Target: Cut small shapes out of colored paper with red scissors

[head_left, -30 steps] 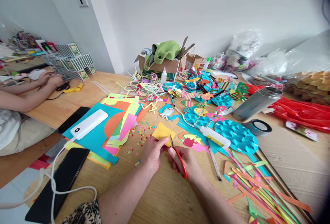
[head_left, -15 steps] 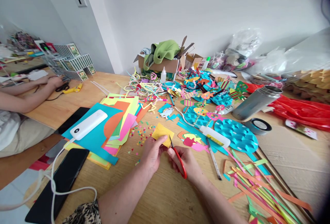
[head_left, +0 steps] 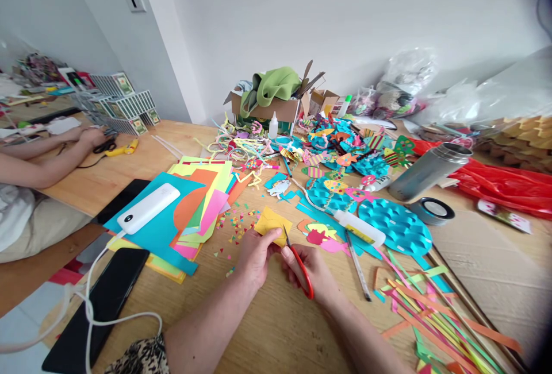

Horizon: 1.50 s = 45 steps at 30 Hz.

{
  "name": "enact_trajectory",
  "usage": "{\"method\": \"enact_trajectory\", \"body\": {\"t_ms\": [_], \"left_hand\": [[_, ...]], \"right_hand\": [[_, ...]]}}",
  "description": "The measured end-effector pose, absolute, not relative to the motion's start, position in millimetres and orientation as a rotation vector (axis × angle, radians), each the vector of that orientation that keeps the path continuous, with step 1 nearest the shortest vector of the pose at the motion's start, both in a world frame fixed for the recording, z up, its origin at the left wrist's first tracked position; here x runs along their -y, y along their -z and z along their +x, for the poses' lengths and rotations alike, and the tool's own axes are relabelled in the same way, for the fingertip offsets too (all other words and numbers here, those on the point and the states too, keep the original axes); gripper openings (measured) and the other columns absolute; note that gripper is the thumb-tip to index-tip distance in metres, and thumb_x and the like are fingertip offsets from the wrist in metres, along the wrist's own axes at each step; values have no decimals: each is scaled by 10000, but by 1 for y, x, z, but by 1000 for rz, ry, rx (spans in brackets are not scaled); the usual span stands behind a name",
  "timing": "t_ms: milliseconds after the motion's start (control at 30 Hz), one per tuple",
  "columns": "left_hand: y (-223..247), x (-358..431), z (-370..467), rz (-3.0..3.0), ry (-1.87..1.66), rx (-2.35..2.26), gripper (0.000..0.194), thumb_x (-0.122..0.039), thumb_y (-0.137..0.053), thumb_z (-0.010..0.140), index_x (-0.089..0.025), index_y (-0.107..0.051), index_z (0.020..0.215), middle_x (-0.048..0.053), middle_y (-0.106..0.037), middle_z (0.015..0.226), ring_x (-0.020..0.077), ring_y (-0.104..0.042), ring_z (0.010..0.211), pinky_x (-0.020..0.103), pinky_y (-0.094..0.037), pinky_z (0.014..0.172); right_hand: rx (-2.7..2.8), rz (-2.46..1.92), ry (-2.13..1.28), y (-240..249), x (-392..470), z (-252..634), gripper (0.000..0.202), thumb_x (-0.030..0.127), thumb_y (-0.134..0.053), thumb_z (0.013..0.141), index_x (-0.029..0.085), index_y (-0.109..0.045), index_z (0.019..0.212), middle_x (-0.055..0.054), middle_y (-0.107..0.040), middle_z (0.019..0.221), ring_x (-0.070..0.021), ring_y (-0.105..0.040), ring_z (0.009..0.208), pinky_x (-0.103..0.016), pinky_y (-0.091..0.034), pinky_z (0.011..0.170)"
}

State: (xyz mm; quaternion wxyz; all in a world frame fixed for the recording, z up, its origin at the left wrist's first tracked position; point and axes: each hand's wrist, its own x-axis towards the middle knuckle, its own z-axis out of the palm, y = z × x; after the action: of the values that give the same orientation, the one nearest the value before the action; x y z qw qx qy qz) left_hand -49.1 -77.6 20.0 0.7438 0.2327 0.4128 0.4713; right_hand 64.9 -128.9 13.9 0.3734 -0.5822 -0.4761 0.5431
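A small yellow piece of paper (head_left: 271, 222) with faint drawn lines is pinched in my left hand (head_left: 257, 256), thumb on top. My right hand (head_left: 311, 270) grips red-handled scissors (head_left: 304, 270), whose dark blades meet the paper's right edge. How far the blades are apart cannot be made out. Just beyond lie tiny coloured paper bits (head_left: 237, 224) and a white fish-like cutout (head_left: 279, 187). Right of my hands are red and pink paper cutouts (head_left: 319, 236), a pen (head_left: 357, 266) and a white glue bottle (head_left: 360, 228).
Coloured paper sheets (head_left: 172, 236) lie at left under a white power bank (head_left: 149, 207), near a black phone (head_left: 97, 311). A steel flask (head_left: 426, 173), blue textured discs (head_left: 394, 226) and paper strips (head_left: 440, 316) are at right. Another person's arms (head_left: 52, 155) rest at far left.
Almost nothing differs. My right hand and the scissors have shifted very slightly at the paper's edge; my left hand keeps hold of the yellow paper.
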Motion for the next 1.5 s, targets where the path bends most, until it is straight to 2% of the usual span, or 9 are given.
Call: {"method": "enact_trajectory", "body": {"t_ms": [1500], "left_hand": [[-21,79,-49,537,-1025,-895,259,-252,-820,543,-127,-670,714,17,-646,687,123,-570,614,248,-452,574]], "right_hand": [[1208,-1512,-1372,-14,129,65,608,780,-523,736,197,-449,580,32,-473,431,-76,-409,346,-203,-282,366]]}}
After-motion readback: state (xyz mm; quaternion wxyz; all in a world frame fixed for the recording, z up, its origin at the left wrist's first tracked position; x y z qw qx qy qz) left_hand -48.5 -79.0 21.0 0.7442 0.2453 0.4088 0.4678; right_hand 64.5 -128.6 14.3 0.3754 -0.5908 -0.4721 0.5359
